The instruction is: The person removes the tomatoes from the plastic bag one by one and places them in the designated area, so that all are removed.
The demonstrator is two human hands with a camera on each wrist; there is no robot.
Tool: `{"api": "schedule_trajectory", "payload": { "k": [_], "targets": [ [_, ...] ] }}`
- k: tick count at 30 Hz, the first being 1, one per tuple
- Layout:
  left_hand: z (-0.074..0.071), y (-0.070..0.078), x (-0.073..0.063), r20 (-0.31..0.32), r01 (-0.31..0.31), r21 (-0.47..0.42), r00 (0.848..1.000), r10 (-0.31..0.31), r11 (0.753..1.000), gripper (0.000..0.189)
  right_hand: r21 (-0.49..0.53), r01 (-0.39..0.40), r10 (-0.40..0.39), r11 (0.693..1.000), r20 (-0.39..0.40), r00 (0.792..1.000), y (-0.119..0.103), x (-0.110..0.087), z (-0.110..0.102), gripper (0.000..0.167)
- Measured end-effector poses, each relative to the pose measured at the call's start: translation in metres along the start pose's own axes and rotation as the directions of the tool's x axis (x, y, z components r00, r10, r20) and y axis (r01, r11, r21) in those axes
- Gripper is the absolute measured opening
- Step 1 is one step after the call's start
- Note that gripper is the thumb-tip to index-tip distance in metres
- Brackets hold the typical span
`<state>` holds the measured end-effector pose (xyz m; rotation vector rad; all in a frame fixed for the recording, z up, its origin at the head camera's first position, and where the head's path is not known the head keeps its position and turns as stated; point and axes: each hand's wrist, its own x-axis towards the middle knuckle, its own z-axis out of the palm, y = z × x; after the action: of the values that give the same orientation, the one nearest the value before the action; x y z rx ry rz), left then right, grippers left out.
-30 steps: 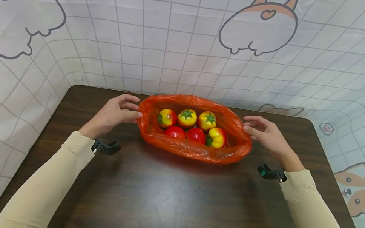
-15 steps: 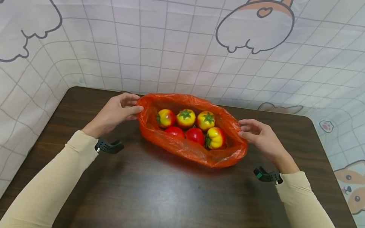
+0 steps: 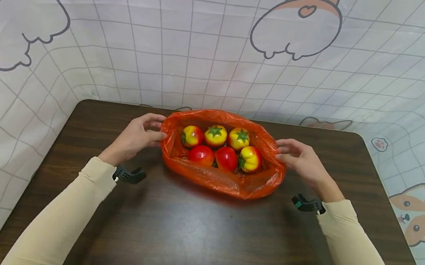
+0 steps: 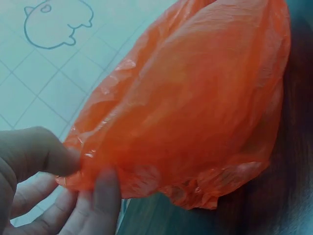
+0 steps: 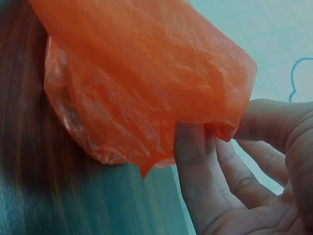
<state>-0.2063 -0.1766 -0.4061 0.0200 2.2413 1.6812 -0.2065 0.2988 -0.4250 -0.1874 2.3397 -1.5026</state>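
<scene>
An orange-red plastic bag (image 3: 222, 185) sits with its mouth wide open near the far side of the table. Inside lie several glossy fruits: two yellow ones with green star-shaped tops (image 3: 215, 136), two ribbed red-and-yellow ones (image 3: 250, 159), and two plain red ones (image 3: 201, 154). At the bag's left end, my left hand (image 3: 135, 138) pinches the rim; the left wrist view shows its thumb (image 4: 36, 152) on one side of the film and fingers on the other. My right hand (image 3: 306, 162) likewise pinches the right end, a fold of film between thumb (image 5: 269, 122) and index finger.
The dark wood-grain table (image 3: 199, 237) has its back edge right behind the bag. A white cloth with grid lines and cartoon corgis (image 3: 223, 45) rises behind and at both sides. A black strap (image 3: 129, 175) circles each wrist.
My right hand has shifted a little to the left, so the bag's mouth is slightly narrower. Its front rim sags nearer to me, and more of the two red fruits shows.
</scene>
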Motion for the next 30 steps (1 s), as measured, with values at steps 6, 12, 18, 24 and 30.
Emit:
{"api": "schedule_trajectory", "payload": {
  "k": [6, 12, 18, 24, 30],
  "targets": [
    [0.005, -0.005, -0.002, 0.003, -0.016, -0.016, 1.000, 0.016, 1.000, 0.055, 0.164, 0.014, -0.014, 0.986, -0.003, 1.000, -0.004, -0.003, 0.004, 0.045],
    [0.008, -0.009, -0.007, 0.021, -0.001, -0.049, 1.000, 0.002, 0.999, 0.053, 0.271, 0.016, -0.017, 0.962, 0.001, 1.000, -0.008, -0.007, 0.007, 0.043],
    [0.007, -0.014, -0.015, 0.030, 0.003, -0.083, 1.000, 0.000, 0.997, 0.053, 0.316, 0.008, -0.013, 0.949, 0.016, 1.000, -0.008, -0.010, 0.011, 0.043],
    [0.004, -0.020, -0.023, 0.029, -0.010, -0.109, 1.000, 0.013, 0.994, 0.053, 0.358, 0.012, -0.021, 0.934, 0.021, 1.000, -0.006, -0.012, 0.012, 0.041],
    [0.000, -0.021, -0.030, 0.040, -0.013, -0.122, 0.999, 0.018, 0.992, 0.055, 0.392, 0.010, -0.023, 0.920, 0.028, 0.999, -0.007, -0.017, 0.014, 0.041]
  ]
}}
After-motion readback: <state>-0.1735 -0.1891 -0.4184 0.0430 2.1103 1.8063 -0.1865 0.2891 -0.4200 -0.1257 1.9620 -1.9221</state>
